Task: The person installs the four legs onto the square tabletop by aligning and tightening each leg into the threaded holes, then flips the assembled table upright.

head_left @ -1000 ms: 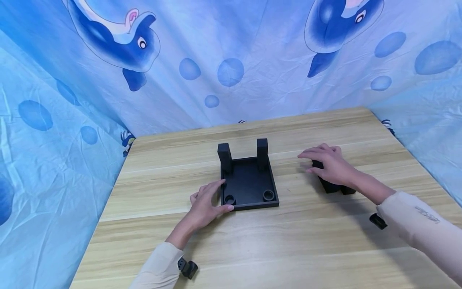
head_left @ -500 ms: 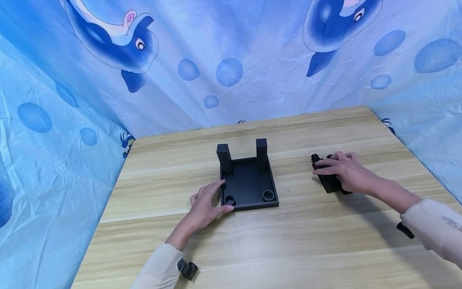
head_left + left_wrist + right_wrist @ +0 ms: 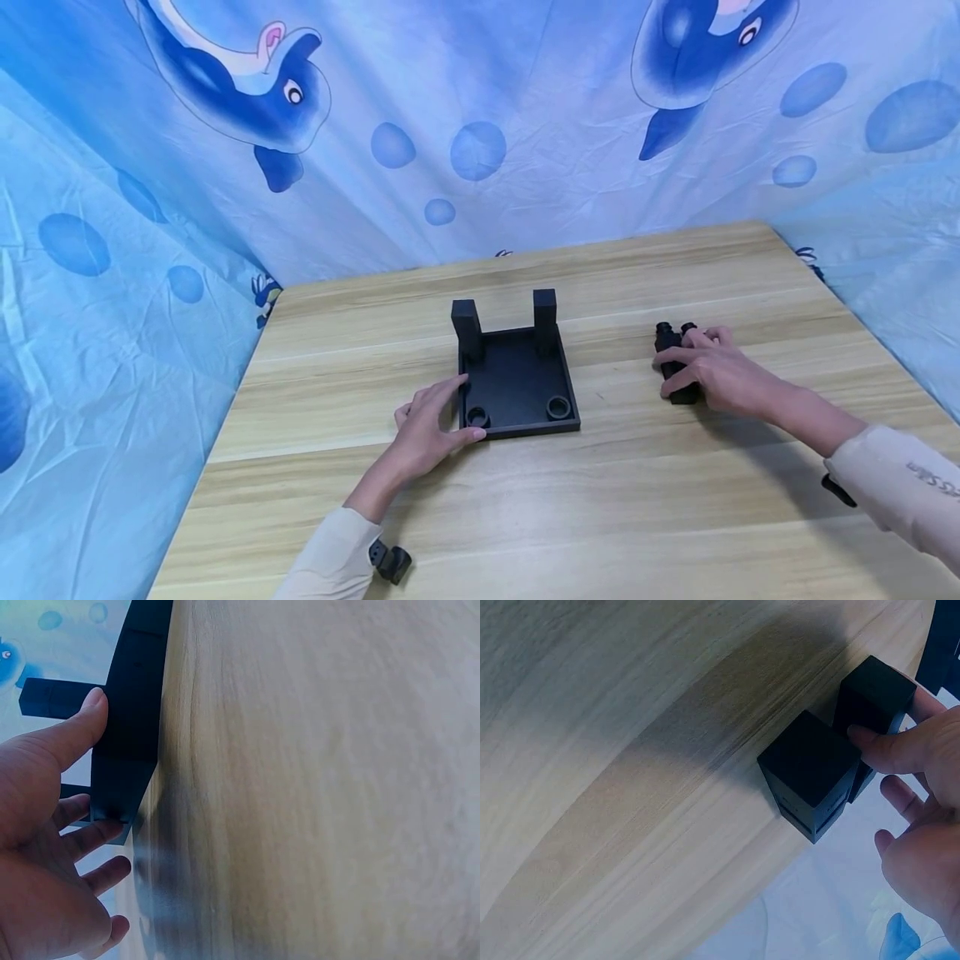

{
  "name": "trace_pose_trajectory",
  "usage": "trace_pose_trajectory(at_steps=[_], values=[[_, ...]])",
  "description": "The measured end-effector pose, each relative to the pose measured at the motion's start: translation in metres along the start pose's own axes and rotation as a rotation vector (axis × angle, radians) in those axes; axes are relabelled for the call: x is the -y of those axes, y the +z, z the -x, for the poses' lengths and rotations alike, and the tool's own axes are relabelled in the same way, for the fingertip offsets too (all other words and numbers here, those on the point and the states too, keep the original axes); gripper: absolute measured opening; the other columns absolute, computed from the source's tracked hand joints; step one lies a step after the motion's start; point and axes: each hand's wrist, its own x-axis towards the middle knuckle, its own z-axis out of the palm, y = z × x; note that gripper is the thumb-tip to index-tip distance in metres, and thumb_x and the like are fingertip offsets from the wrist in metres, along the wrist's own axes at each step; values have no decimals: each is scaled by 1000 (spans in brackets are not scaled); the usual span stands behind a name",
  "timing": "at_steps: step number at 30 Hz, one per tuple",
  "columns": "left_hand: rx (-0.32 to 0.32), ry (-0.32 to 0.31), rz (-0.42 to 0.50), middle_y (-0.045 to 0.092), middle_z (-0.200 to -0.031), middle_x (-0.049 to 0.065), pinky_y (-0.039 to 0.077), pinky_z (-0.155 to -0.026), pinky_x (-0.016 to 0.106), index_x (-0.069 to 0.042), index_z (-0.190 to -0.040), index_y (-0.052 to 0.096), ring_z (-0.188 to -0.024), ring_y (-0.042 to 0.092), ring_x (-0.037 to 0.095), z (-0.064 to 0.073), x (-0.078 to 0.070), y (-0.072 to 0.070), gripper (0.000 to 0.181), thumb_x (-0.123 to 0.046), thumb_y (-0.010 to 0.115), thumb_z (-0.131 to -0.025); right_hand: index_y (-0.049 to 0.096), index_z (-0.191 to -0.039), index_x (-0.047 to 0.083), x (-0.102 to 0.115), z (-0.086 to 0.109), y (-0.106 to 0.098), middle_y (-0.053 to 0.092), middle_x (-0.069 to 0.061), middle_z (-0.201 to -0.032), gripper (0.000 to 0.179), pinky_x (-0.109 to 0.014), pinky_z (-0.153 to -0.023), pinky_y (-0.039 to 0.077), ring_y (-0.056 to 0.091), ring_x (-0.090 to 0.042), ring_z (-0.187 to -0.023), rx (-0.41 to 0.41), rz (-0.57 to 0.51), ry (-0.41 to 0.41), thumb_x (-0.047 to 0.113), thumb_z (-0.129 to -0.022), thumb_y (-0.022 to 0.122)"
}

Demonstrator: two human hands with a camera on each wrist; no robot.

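A shallow black tray (image 3: 517,383) lies mid-table in the head view. Two square black posts (image 3: 468,327) stand upright at its far corners. Round sockets (image 3: 558,407) show at both near corners. My left hand (image 3: 423,427) holds the near left corner, thumb against the front wall and fingers along the left side. To the right, two loose black posts with threaded tips (image 3: 664,330) lie side by side. My right hand (image 3: 712,371) pinches the left one between thumb and fingers; the right wrist view shows this post (image 3: 877,682) beside the other post (image 3: 810,757).
The wood-grain table (image 3: 600,517) carries all these things. Behind and beside it hangs a blue curtain (image 3: 525,200) with dolphins and bubbles. A small black wrist device (image 3: 390,560) sits by the left cuff.
My right hand first drew back to the right over the loose posts, then took hold of the left one, which has turned slightly. My left hand and the tray have stayed still.
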Motion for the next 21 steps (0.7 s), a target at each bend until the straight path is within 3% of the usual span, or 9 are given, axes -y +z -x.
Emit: trace_pose_trajectory(at_steps=[21], values=[[-1,-3,0,38,-150,-5,9,-102,50,-28,-149,37,-136,29,20,0,0,1,82,-46,76,-79,76,-86,34,-2,3,2,65,-4,-115,75,-52,-78,24,41,-20,-91,-47,-22,-25,-29,-62,47]])
